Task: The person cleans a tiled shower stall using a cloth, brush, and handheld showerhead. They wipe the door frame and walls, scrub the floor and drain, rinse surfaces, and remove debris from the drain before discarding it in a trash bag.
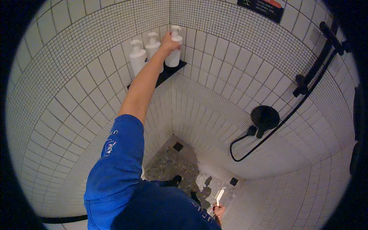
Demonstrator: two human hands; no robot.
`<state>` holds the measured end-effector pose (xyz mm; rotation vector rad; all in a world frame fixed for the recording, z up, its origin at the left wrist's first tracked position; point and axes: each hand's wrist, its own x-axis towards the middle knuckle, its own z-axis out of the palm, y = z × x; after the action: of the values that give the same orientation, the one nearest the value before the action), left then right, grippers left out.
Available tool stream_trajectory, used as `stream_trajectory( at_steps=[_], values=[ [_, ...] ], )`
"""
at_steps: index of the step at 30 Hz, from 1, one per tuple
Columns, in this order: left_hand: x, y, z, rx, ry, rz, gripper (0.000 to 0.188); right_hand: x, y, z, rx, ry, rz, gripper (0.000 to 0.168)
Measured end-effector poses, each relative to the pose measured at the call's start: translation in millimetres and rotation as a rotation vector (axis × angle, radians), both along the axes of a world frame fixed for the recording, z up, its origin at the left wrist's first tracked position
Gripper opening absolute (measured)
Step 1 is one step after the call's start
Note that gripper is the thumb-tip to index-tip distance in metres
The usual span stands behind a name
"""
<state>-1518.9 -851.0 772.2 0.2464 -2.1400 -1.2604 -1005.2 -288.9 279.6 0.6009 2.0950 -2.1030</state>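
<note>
My left hand [170, 43] is stretched up to the corner and gripped around the upper body of a white pump bottle [173, 59]. That bottle stands at the right end of a black corner shelf [165, 77], its base at or just above the surface. Two more white pump bottles, a middle one [152, 45] and a left one [138, 59], stand beside it, partly hidden by my forearm. Low on the right, my right hand [219, 211] holds a slim, bent white tool [220, 196] that shines brightly; its exact kind is unclear.
A black hand shower [265, 118] hangs on the right wall, its hose [238, 158] looping below. A black rail [317, 61] rises above it. Two dark square fittings, one a drain-like plate [178, 146], the other a smaller square [233, 181], lie at floor level. White tiled walls meet at the corner.
</note>
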Motion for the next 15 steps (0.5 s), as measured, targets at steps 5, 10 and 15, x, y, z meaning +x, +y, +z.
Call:
stream_trajectory(
  at_steps=[5,10,15],
  values=[
    [-43.8,-33.4,-16.2,-0.115,-0.032,0.167,0.067,-38.7,16.9,-23.0,0.132,-0.325,0.040,0.019],
    [-46.4,-24.6,14.4,-0.170,-0.094,0.373,0.109,-42.7,74.0,-48.6,0.095,-0.237,0.077,0.023],
    [-7.0,82.3,94.7,-0.586,0.449,0.424,0.087,-48.0,99.1,-20.6,0.304,-0.308,0.107,0.020]
  ],
)
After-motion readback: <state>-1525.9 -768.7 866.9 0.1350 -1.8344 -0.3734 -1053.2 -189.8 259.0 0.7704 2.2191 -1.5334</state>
